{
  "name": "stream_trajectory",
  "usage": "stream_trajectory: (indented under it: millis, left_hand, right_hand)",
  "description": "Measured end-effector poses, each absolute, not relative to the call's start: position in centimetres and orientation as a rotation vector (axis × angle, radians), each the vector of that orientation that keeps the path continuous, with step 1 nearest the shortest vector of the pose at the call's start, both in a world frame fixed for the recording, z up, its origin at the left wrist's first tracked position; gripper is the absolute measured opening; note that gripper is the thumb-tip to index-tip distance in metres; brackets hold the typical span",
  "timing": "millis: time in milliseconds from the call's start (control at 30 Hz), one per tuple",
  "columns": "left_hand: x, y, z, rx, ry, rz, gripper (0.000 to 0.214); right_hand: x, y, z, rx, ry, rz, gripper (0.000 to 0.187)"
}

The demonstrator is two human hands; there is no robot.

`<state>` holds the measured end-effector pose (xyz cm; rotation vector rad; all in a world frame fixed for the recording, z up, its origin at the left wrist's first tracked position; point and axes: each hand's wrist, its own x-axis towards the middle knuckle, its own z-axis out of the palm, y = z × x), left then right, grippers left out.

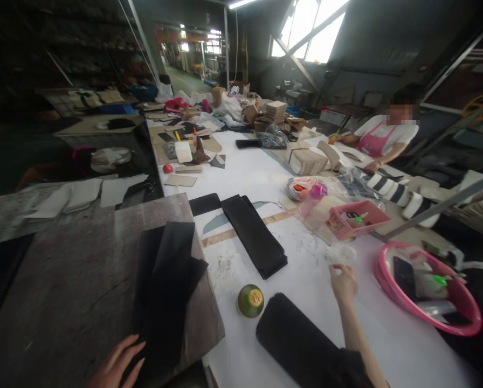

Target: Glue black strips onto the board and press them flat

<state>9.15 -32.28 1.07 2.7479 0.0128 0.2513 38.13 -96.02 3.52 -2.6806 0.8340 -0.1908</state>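
My left hand (118, 362) lies flat with its fingers spread on the near end of a stack of black sheets (166, 285) that rests on a worn grey board (63, 291). My right hand (342, 281) reaches forward over the white table (266, 172), its fingers pinched on a small whitish wad (342, 253). A black sleeve (302, 342) lies beneath my right forearm. A second stack of black strips (254, 233) lies in the middle of the table. A green round tin with a yellow top (250, 300) stands between the two stacks.
A pink basin (463, 307) with bottles sits at the right edge. Beyond my right hand are a small pink tray (357, 218) and a pink-capped bottle (312, 198). A seated person in a pink apron (381, 141) works at the far right. Cardboard pieces and boxes (274, 113) crowd the far end.
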Motion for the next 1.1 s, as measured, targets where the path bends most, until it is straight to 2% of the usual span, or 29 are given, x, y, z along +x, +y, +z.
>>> stream_trajectory:
  millis: [100,200,267,367,500,633,767,867,1000,1100]
  left_hand:
    - [10.4,-33.3,2.7,2.752,-0.018,0.208,0.031]
    - [11.5,-34.4,3.7,2.730,-0.053,0.221,0.031]
    - [11.6,-34.8,3.8,2.728,-0.067,0.240,0.031]
    - [10.9,-35.4,3.4,2.734,-0.068,0.261,0.030]
    - [10.0,-36.1,3.8,2.750,-0.008,0.202,0.029]
    - [10.0,-36.1,4.8,2.763,0.015,0.208,0.027]
    - [10.1,-36.0,5.4,2.770,0.040,0.201,0.027]
    - [10.1,-36.4,5.5,2.767,0.034,0.160,0.027]
    - [10.3,-37.7,6.1,2.764,0.036,0.093,0.027]
    - [10.7,-38.6,6.8,2.766,0.026,0.063,0.026]
  right_hand:
    - [36.8,-96.1,4.2,-2.708,0.795,-0.288,0.032]
    - [36.9,-97.0,4.6,-2.712,0.868,-0.359,0.057]
    - [37.9,-97.8,4.4,-2.724,0.866,-0.344,0.070]
    - [40.1,-98.5,3.3,-2.751,0.777,-0.214,0.077]
    - [42.6,-98.1,1.5,-2.778,0.637,-0.013,0.062]
    - [43.5,-97.0,0.9,-2.806,0.718,-0.079,0.043]
    - [44.1,-96.6,1.5,-2.816,0.806,-0.322,0.054]
    - [44.7,-97.1,1.6,-2.832,0.709,-0.316,0.066]
    - [45.4,-98.0,1.0,-2.833,0.503,-0.059,0.044]
    - [45.6,-98.0,0.9,-2.801,0.540,-0.007,0.035]
